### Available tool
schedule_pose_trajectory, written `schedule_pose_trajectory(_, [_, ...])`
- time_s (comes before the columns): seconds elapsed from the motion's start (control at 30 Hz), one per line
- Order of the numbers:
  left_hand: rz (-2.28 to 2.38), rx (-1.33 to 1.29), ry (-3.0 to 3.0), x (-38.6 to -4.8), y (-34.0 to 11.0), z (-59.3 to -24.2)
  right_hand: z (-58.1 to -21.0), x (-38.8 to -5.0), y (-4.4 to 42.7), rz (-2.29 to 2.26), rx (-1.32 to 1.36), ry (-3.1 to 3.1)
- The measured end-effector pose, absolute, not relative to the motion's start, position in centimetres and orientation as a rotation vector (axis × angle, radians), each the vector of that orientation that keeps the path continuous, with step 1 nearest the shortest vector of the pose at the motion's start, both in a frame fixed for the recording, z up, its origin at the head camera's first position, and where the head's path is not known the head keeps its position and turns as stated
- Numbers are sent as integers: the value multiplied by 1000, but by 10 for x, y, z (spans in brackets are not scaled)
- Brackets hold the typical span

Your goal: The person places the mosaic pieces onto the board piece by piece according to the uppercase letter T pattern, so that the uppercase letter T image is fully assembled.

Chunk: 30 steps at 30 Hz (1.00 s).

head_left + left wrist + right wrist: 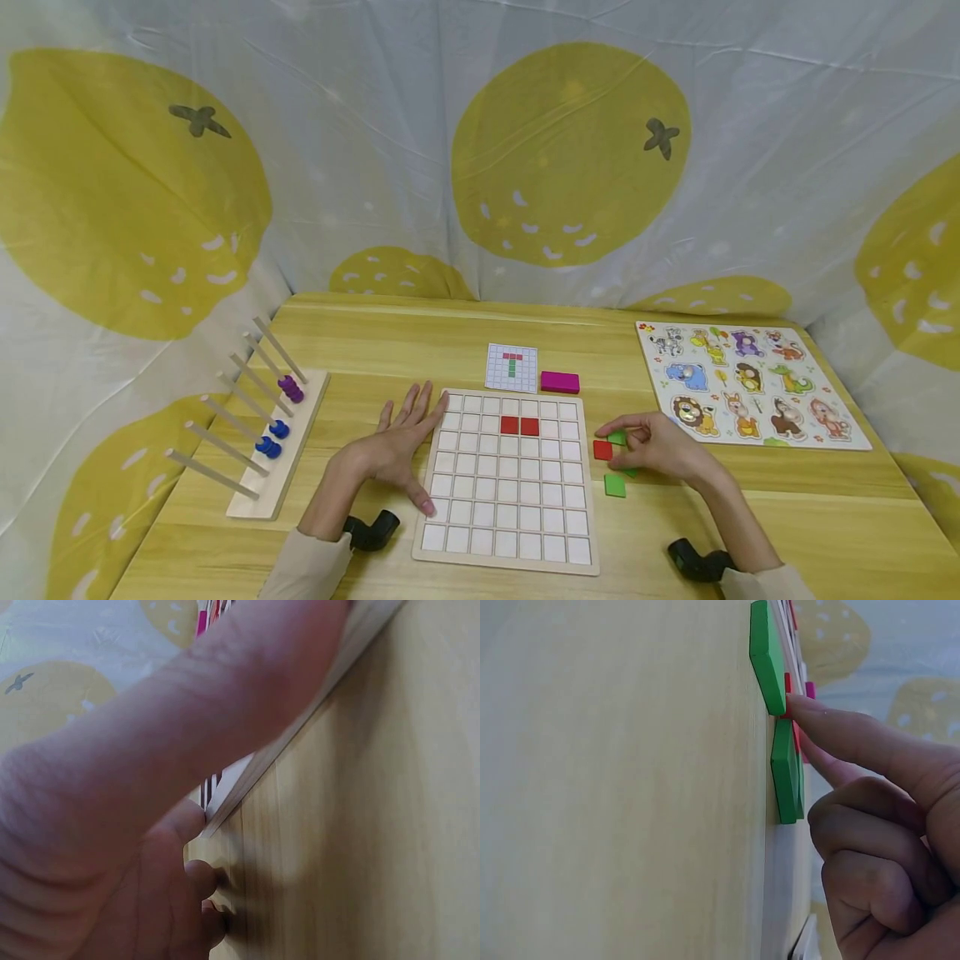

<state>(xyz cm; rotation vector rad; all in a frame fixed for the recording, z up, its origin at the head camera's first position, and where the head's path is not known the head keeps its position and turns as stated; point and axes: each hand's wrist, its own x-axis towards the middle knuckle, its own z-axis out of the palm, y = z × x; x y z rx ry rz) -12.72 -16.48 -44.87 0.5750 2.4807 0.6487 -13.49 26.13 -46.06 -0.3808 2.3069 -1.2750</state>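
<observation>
A wooden grid board (592,533) lies in the middle of the table, with two red square tiles (509,426) side by side in its second row. Along the board's left edge my left hand (393,450) rests with fingers spread, the thumb at the lower side and the index finger near the top corner. To the right of the board my right hand (652,450) pinches a red tile (602,450) between thumb and index finger, its other fingers curled. Green tiles (615,485) lie around that hand, partly hidden by it; the right wrist view shows green tiles (784,772) close up.
Behind the board lie a pattern card (512,367) with a red and green T and a magenta block (560,382). A wooden peg stand (300,433) with blue and purple beads is at left. An animal puzzle board (750,383) lies at back right.
</observation>
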Motion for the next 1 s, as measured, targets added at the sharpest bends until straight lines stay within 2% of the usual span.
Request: schedule_pose_trajectory(1.0, [665,568,2472,-127,-165,-447,-459,-131,253,-1323,-285,2306])
